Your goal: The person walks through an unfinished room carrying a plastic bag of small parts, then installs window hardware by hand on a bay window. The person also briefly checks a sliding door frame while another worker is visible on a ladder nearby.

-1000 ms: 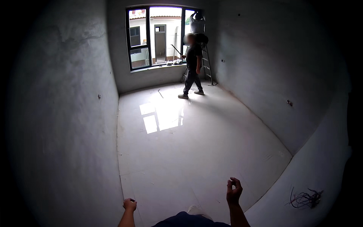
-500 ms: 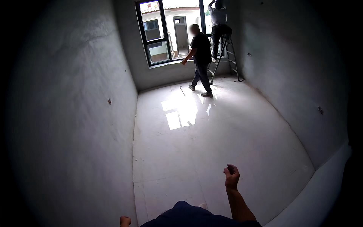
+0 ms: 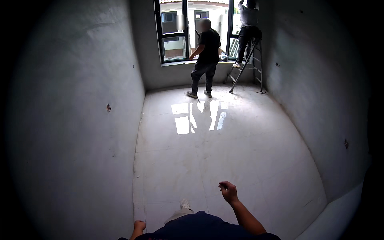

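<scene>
My right hand [image 3: 229, 192] is raised in front of my body, over the pale tiled floor [image 3: 224, 160]. Its fingers are loosely bent, with a gap to the thumb and nothing visible between them. Low at the left, near the base of the grey wall, is my left hand [image 3: 139, 225], small in view with its fingers curled in. I see nothing held in it. Neither hand touches anything. Below me one light shoe [image 3: 185, 204] shows on the floor.
A person in dark clothes [image 3: 207, 52] stands before the large window [image 3: 174, 36]. To the right, another person [image 3: 249, 30] is up on a stepladder [image 3: 246, 66]. Bare grey walls [image 3: 80, 120] with small holes close in both sides. Window light reflects off the floor.
The person in dark clothes has moved left along the window. My right hand has shifted left and slightly down; more of my left hand shows. My shoe has come into fuller view.
</scene>
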`<state>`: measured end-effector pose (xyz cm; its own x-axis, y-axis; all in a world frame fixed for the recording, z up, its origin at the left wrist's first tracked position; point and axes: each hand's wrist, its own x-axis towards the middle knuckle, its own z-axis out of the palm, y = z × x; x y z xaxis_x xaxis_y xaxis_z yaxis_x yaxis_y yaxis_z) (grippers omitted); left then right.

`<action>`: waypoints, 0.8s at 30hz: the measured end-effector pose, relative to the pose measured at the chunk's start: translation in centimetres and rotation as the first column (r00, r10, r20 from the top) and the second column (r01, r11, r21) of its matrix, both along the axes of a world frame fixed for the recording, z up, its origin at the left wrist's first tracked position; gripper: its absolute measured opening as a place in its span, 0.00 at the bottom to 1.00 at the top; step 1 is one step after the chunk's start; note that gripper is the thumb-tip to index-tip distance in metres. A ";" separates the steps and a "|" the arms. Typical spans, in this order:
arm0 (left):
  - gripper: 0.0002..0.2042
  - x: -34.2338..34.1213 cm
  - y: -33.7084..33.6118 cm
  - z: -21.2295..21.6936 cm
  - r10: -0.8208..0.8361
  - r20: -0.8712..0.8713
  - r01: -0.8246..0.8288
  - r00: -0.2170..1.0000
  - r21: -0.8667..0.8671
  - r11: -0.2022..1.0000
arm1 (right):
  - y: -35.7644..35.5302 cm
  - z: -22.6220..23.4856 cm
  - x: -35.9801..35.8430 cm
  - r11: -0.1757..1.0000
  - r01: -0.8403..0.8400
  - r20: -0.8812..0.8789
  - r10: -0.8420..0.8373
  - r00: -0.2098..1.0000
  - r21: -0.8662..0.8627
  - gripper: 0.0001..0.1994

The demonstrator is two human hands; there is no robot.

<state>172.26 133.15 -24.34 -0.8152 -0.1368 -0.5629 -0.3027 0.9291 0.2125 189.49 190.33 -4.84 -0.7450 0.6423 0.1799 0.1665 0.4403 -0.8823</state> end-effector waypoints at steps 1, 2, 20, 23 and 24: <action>0.15 -2.7 1.6 -0.6 -0.031 0.034 0.031 0.999 0.001 1.000 | 2.5 -3.7 0.2 0.995 0.020 0.066 -0.026 0.997 0.099 0.05; 0.15 -5.3 3.7 -0.6 -0.088 0.057 0.091 0.994 -0.053 0.994 | 4.3 -6.3 1.2 0.994 0.076 0.188 -0.090 0.978 0.081 0.05; 0.17 -48.6 40.5 6.1 -0.272 -0.027 0.270 0.962 0.245 0.931 | 24.4 -24.2 -3.8 0.817 0.577 0.922 -0.221 0.318 -0.003 0.10; 0.18 -53.1 42.9 8.3 -0.252 0.019 0.243 0.968 0.208 0.948 | 34.0 -24.0 -18.2 0.879 0.474 0.842 -0.216 0.495 -0.053 0.12; 0.18 -54.7 43.7 8.7 -0.243 0.012 0.235 0.970 0.203 0.951 | 37.9 -23.4 -24.0 0.912 0.408 0.832 -0.192 0.521 -0.045 0.13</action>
